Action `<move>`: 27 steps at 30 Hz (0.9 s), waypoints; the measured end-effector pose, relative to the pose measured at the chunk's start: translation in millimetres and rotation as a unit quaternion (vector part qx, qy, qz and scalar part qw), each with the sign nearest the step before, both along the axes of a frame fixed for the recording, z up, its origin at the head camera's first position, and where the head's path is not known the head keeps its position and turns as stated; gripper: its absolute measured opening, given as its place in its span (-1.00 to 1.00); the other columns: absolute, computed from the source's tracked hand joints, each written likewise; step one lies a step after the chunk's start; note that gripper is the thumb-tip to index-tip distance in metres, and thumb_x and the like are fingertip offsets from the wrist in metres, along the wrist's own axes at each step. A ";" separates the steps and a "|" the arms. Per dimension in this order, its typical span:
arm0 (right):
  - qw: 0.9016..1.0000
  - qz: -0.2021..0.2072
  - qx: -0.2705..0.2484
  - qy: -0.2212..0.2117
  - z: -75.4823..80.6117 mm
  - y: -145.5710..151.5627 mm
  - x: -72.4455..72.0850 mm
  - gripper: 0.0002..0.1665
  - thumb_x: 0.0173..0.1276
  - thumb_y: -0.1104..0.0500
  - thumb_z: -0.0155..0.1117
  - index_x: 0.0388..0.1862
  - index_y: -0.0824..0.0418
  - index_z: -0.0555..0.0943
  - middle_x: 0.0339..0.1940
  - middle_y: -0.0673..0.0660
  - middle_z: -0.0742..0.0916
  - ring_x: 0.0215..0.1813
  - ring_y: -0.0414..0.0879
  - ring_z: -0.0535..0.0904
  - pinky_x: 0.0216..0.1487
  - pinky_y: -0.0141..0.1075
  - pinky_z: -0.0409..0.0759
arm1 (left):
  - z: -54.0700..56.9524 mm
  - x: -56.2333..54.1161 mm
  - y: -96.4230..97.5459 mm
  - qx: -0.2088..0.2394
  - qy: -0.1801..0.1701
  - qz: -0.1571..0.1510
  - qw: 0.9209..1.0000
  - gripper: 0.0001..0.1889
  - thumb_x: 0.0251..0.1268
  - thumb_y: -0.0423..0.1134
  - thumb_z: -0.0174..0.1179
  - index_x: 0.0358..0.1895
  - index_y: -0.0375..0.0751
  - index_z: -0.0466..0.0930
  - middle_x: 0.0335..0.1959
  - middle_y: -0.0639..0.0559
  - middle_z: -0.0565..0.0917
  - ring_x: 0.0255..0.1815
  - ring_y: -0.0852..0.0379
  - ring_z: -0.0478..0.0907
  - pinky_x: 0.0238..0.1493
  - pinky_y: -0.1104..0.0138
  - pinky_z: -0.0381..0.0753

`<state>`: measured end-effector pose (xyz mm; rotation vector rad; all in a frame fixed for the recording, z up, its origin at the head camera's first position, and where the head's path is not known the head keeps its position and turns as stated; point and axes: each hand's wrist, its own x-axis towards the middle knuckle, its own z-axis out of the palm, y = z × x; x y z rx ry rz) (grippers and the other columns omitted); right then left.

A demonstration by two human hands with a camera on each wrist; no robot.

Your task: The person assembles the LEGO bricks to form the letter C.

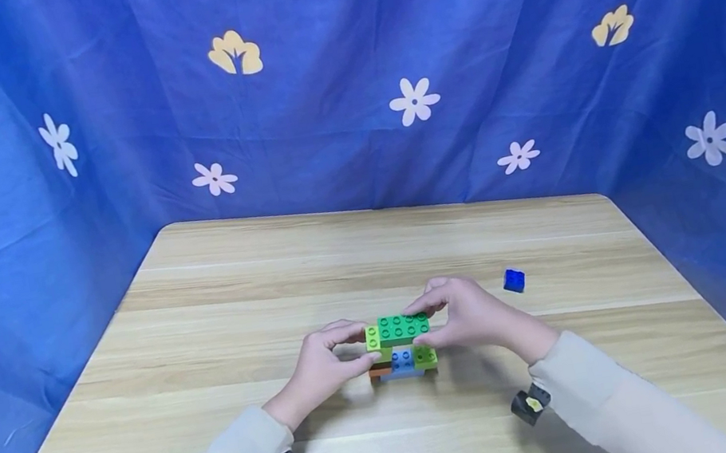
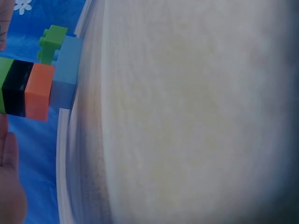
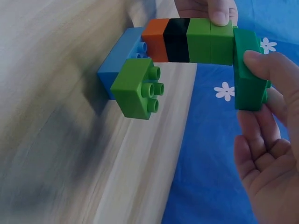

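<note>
A small tower of toy building bricks stands on the table. Its base is a light blue brick [image 3: 117,63], with orange [image 3: 155,39], black [image 3: 176,39] and light green bricks [image 3: 198,41] stacked on one end. A separate light green brick [image 3: 131,88] sits on the base's other end. My left hand [image 1: 324,359] grips the stack's upper light green part between thumb and fingers. With my right hand [image 1: 466,313] I pinch a long dark green brick [image 1: 404,327] that lies across the stack's top and overhangs to the right. Whether it is fully seated I cannot tell.
A small dark blue brick [image 1: 514,280] lies on the wooden table [image 1: 270,275], beyond the right hand and to its right. Blue patterned cloth [image 1: 324,87] hangs behind the table and on both sides.
</note>
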<state>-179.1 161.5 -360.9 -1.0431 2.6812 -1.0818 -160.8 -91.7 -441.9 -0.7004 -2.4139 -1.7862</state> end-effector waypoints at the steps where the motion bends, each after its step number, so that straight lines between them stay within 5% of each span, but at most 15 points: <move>1: 1.000 -0.001 0.003 -0.002 0.8 -0.3 -0.3 -0.58 -0.01 0.13 0.56 -0.10 0.14 0.73 -0.34 -0.15 0.63 -0.21 -0.24 0.61 -0.14 -0.33 0.58 | 0.4 0.0 -0.1 -0.001 0.001 0.000 1.000 -0.61 -0.04 -0.31 0.47 -0.06 -0.24 0.68 -0.08 -0.01 0.66 -0.12 0.06 0.61 0.00 0.07 0.58; 14: 1.000 -0.007 0.015 -0.008 1.1 -1.1 -1.0 -0.58 -0.03 0.15 0.57 -0.12 0.16 0.73 -0.36 -0.16 0.63 -0.23 -0.25 0.61 -0.13 -0.34 0.58 | 14.5 -0.5 7.0 -0.011 0.010 -0.036 0.999 -0.45 0.01 -0.29 0.45 0.14 -0.23 0.51 0.01 -0.01 0.62 0.00 0.04 0.53 0.10 0.05 0.49; 21: 1.000 -0.010 0.011 -0.013 -0.2 -1.2 -1.1 -0.58 -0.03 0.14 0.58 -0.12 0.12 0.73 -0.35 -0.17 0.64 -0.23 -0.27 0.61 -0.12 -0.33 0.58 | 31.3 9.3 17.4 0.031 0.005 -0.011 0.999 -0.62 0.03 -0.46 0.38 -0.02 -0.35 0.59 -0.09 -0.11 0.66 -0.10 -0.08 0.57 0.09 -0.07 0.46; 27: 1.000 -0.009 0.004 -0.010 -5.6 0.6 -1.9 -0.57 0.00 0.13 0.56 -0.09 0.08 0.70 -0.31 -0.16 0.62 -0.20 -0.26 0.60 -0.07 -0.23 0.59 | 47.1 18.8 20.3 0.019 0.002 0.011 1.000 -0.61 0.00 -0.47 0.39 -0.03 -0.43 0.61 -0.06 -0.15 0.65 -0.01 -0.06 0.56 0.18 0.06 0.43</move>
